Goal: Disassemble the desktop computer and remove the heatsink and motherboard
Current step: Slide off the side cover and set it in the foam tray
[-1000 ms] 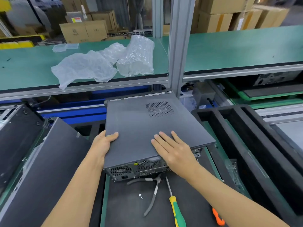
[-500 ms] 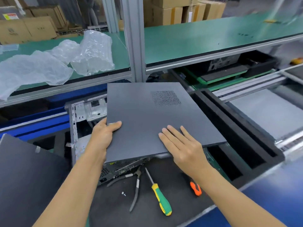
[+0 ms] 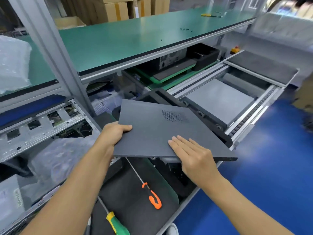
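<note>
Fingers (image 3: 182,141) of the right hand (image 3: 191,155) lie straight and flat on top of the grey panel (image 3: 157,133), near its front right corner, the thumb out of sight under the edge; the left hand (image 3: 111,134) grips the panel's left edge, thumb (image 3: 125,128) curled over the top and the other fingers hidden beneath. The panel is held off the worktop (image 3: 128,192), roughly level, its vent grille (image 3: 174,116) toward the far right; it sits clear of the open case (image 3: 39,129), which lies to the left with its bare metal frame showing. Below the panel, on the dark mat, lie an orange-handled tool (image 3: 155,199) and a screwdriver (image 3: 116,224) with a yellow and green handle, well apart from each other. Black foam trays (image 3: 199,114) sit just beyond the panel's far edge; a green shelf (image 3: 128,38) runs above.
</note>
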A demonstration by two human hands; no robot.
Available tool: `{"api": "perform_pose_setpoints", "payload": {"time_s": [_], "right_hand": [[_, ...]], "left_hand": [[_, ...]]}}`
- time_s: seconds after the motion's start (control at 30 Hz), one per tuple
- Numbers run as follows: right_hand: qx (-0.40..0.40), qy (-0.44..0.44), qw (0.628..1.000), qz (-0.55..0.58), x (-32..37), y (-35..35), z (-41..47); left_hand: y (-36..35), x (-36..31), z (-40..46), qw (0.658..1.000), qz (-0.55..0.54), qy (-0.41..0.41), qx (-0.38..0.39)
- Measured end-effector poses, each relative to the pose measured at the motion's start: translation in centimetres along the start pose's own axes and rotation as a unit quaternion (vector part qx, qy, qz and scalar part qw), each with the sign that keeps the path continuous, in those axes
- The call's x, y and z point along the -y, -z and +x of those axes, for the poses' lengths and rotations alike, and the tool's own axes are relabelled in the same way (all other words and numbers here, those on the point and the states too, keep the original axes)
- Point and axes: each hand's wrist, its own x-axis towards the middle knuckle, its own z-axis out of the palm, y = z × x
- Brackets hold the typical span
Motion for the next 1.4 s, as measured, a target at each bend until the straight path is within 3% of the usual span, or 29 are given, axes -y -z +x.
{"api": "perform_pose_setpoints", "payload": {"time_s": [0.27, 0.4, 0.67, 0.8, 1.03, 1.13, 1.4], "right_hand": [[0.054, -0.085, 0.994, 0.028, -5.6, 1.0, 2.0], [0.097, -0.124, 0.987, 0.035, -6.1, 1.3, 3.4], [0.191, -0.180, 0.962, -0.071, -6.4, 2.6, 8.6], [0.209, -0.178, 0.959, -0.072, -8.9, 3.0, 10.4], [0.185, -0.247, 0.949, -0.070, -17.5, 3.0, 15.3], [0.209, -0.293, 0.931, -0.063, -21.6, 1.8, 16.2], [0.282, -0.336, 0.898, -0.034, -29.9, -3.7, 17.2]], "left_hand": [[-7.1, -6.0, 6.4, 0.982, 0.131, 0.113, 0.072], [-8.2, -7.3, 9.0, 0.971, 0.125, 0.169, 0.112], [-8.7, -10.2, 12.9, 0.971, 0.120, 0.159, 0.131], [-11.5, -11.7, 13.6, 0.978, -0.027, 0.148, 0.145], [-18.1, -13.0, 16.0, 0.942, -0.192, 0.132, 0.241], [-20.3, -12.0, 16.9, 0.943, -0.202, 0.114, 0.237], [-21.6, -5.5, 18.0, 0.955, -0.137, 0.160, 0.208]]}}
